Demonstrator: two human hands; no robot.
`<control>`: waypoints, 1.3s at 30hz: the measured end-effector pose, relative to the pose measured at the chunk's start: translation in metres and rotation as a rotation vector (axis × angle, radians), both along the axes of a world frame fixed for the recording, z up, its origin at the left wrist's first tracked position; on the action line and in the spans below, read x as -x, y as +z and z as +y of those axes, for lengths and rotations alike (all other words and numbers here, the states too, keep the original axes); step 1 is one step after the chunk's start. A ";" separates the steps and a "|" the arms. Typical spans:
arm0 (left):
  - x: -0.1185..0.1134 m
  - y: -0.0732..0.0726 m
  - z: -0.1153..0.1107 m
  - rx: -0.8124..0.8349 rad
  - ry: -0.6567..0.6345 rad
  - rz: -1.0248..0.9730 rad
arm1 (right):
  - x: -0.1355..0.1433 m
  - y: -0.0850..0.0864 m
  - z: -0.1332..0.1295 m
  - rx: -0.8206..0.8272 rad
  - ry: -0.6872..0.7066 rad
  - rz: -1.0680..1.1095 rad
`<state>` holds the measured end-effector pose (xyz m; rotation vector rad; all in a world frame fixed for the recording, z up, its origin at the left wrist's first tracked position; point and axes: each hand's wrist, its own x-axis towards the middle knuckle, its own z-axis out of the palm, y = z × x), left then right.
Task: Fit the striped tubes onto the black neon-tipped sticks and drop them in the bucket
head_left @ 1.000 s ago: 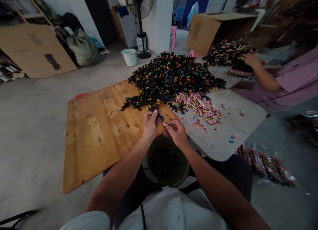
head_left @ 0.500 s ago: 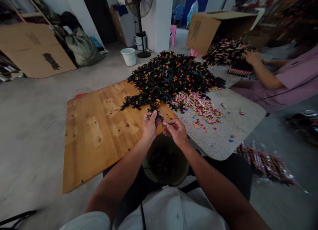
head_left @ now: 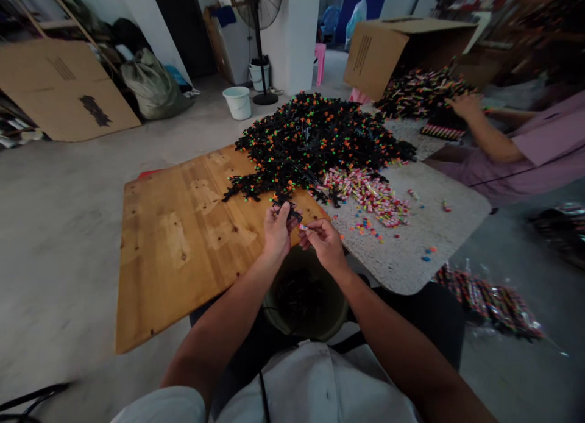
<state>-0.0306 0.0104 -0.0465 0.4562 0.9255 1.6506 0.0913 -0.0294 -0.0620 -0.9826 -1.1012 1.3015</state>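
My left hand (head_left: 278,227) is closed around a small black plastic piece (head_left: 295,214) at the near edge of the wooden board (head_left: 159,240). Just right of it, my right hand (head_left: 325,240) pinches a small pink-and-white wrapped candy tube (head_left: 303,227), close to the black piece. Beyond both hands lies a big heap of black pieces with orange and green tips (head_left: 315,130). A pile of pink-and-white candy tubes (head_left: 365,191) sits to the right of the heap's front. Below my hands is a bucket (head_left: 338,316) with black pieces inside.
Loose coloured candies (head_left: 365,227) lie on the speckled table (head_left: 402,264). At the right, a person's hand (head_left: 466,106) is at another pile beside a cardboard box (head_left: 375,60). Plastic-wrapped packs (head_left: 493,301) lie on the floor. A white bucket (head_left: 237,104) stands beyond the board.
Both hands keep nearly the same place and hold the same things. The view has shifted very slightly.
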 end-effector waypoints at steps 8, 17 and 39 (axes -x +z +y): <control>-0.001 -0.002 -0.003 -0.014 -0.001 -0.004 | 0.001 -0.001 0.000 0.017 -0.033 0.011; -0.004 0.010 -0.002 0.058 0.076 0.174 | 0.006 -0.010 -0.007 -0.054 -0.124 -0.101; -0.037 -0.024 0.105 -0.304 -0.377 1.154 | -0.138 -0.039 0.005 0.086 0.031 -0.701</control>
